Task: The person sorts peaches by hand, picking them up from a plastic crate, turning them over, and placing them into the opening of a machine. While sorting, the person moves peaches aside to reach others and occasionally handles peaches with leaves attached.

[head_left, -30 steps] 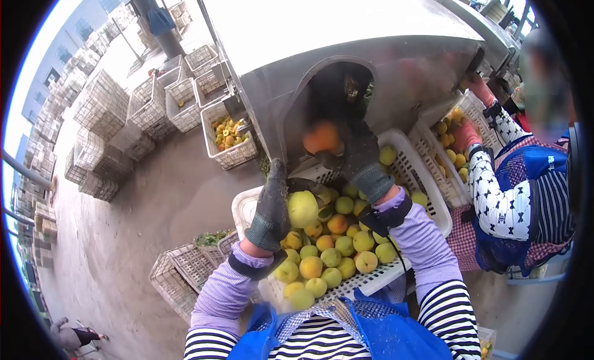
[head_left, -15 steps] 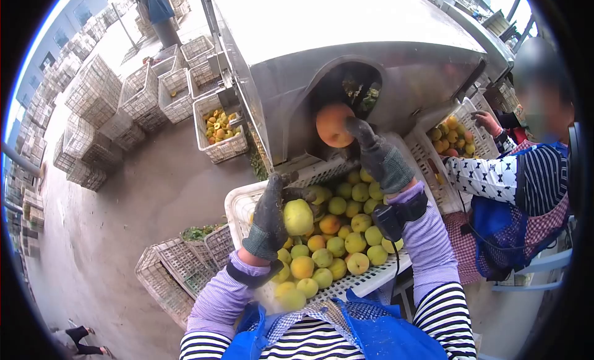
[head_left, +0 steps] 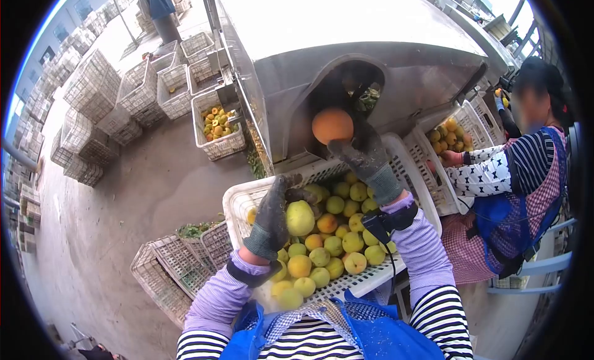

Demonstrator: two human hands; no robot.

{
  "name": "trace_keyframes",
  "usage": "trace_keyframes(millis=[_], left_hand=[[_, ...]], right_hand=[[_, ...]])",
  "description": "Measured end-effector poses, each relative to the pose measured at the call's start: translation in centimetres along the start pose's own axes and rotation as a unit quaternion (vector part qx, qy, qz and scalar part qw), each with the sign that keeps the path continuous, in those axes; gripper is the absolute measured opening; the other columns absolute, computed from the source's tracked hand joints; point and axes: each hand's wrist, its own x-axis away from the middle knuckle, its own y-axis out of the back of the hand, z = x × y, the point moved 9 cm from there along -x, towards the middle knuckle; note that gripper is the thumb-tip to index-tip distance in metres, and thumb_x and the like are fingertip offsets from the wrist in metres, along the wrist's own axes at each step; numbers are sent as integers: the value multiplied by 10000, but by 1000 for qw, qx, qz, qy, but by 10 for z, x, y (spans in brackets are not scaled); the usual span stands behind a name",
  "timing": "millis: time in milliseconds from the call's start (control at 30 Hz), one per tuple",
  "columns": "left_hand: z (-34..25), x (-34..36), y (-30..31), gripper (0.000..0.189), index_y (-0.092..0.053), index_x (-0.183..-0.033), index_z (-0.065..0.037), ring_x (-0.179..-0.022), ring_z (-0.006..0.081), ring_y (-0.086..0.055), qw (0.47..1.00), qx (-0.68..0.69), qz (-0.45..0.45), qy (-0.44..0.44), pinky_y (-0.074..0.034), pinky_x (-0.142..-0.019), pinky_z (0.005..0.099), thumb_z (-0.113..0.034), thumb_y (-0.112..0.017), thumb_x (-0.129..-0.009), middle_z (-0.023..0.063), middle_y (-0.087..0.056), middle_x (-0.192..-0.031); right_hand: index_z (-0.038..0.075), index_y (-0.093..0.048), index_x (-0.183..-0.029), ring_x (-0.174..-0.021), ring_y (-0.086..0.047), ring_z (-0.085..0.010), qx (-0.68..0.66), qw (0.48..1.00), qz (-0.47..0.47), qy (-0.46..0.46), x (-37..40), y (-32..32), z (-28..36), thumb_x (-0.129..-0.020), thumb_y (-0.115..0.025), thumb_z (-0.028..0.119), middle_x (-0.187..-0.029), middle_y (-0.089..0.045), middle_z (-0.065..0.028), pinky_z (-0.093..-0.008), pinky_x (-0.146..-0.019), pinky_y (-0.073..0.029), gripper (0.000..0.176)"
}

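A yellow-green peach (head_left: 300, 218) is gripped in my gloved left hand (head_left: 268, 216), above the white crate. My right hand (head_left: 366, 154), in a dark glove, has its fingers on the lower right side of an orange peach (head_left: 332, 126). That peach is in front of the dark opening (head_left: 337, 84) of a metal machine (head_left: 281, 81); whatever supports its far side is hidden. Many green and yellow peaches (head_left: 336, 245) fill the white plastic crate (head_left: 233, 202) below my hands.
A co-worker (head_left: 495, 168) at the right reaches into another crate of peaches (head_left: 447, 136). On the floor to the left stand a crate of cut fruit (head_left: 218, 126), stacked crates (head_left: 93, 87) and tilted crates (head_left: 164, 270) near my left arm.
My right hand has shifted from the right side of the orange peach to its lower right. My left hand stays almost still with its peach. The co-worker's arm has lowered into their crate.
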Motion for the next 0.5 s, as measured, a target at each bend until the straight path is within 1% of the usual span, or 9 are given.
trace_keyframes(millis=[33,67,100,167,200,267,300,400,500], left_hand=[[3,-1,0,565,-478,-1324,11,-820,263,-693,1000,0,6,4,-580,-747,346,-470,-453,-1029,171,-686,-1002],[5,-1,0,558,-478,-1327,7,-822,261,-693,1000,-1,13,8,-581,-746,348,-466,-452,-1030,173,-685,-1006],[3,0,-1,550,-481,-1326,4,-825,260,-693,999,-39,17,-8,-582,-744,349,-460,-452,-1031,173,-685,-1005],[-2,0,-1,535,-487,-1323,-2,-831,259,-692,992,-114,26,-44,-583,-741,350,-450,-452,-1033,175,-685,-1004],[-1,-1,1,532,-490,-1320,-1,-833,261,-692,997,-69,19,-27,-583,-742,351,-447,-454,-1033,174,-685,-1005],[3,-2,1,526,-494,-1314,1,-837,264,-691,1000,21,8,10,-584,-744,351,-441,-456,-1032,172,-685,-1006],[4,-4,1,524,-495,-1314,2,-838,267,-691,1000,26,4,13,-584,-746,352,-437,-456,-1032,174,-686,-1010],[9,-8,3,520,-495,-1317,6,-842,275,-692,999,31,4,14,-587,-752,354,-428,-453,-1034,179,-686,-1025],[11,-8,10,522,-492,-1321,11,-851,282,-694,1000,26,9,8,-590,-757,358,-424,-452,-1034,185,-686,-1038]], right_hand=[[91,-543,-1303,-945,-656,-305,116,991,-10,63,0,-3,4,-778,-797,439,-1087,-649,-144,-408,-821,-535,679],[92,-532,-1314,-956,-652,-335,229,965,-22,125,2,-8,10,-746,-819,430,-1115,-641,-157,-432,-832,-534,721],[93,-521,-1326,-966,-647,-365,339,922,-34,185,5,-14,18,-715,-840,422,-1143,-634,-169,-455,-842,-533,764],[99,-501,-1343,-983,-634,-391,342,931,13,129,-2,-15,13,-696,-846,423,-1180,-615,-174,-468,-854,-530,802],[101,-490,-1351,-991,-627,-404,342,933,38,100,-3,-17,11,-687,-849,423,-1198,-606,-176,-474,-860,-529,821],[95,-493,-1337,-986,-631,-398,339,935,19,101,-2,-18,20,-682,-854,417,-1174,-614,-173,-470,-852,-531,814],[92,-495,-1330,-984,-633,-395,338,936,10,101,-2,-18,23,-680,-857,414,-1162,-618,-172,-468,-848,-531,811],[80,-499,-1293,-976,-636,-387,309,950,-22,40,-6,-18,19,-689,-855,401,-1121,-628,-167,-468,-832,-533,771],[63,-519,-1247,-964,-639,-382,307,951,-2,43,-12,-24,22,-701,-850,384,-1090,-635,-167,-469,-815,-533,714]])
